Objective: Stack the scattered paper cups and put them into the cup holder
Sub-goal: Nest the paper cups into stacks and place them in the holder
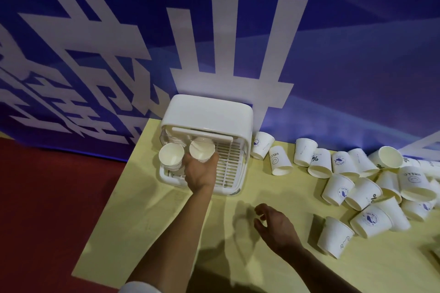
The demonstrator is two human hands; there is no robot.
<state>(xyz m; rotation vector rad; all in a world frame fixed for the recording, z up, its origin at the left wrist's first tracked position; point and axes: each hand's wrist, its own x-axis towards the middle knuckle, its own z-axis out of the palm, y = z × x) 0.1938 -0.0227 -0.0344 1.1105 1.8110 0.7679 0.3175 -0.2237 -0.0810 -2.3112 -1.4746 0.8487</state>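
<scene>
left hand (201, 171) grips a cup stack (202, 153), mouth up, inside the open holder (206, 126), just right of another stack (171, 156) standing in it; right hand (273, 226) hovers over the table (166, 221), fingers loosely curled and empty, with loose cups (357, 183) scattered to its right

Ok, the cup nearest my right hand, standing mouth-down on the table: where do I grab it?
Take the upside-down cup around its side wall near the narrower base, which faces up, coming from its left where your empty right hand hovers. It leans a little and its far side is crowded by the cup pile, so the left flank looks clearest. The left hand holds a cup stack at the holder.
</scene>
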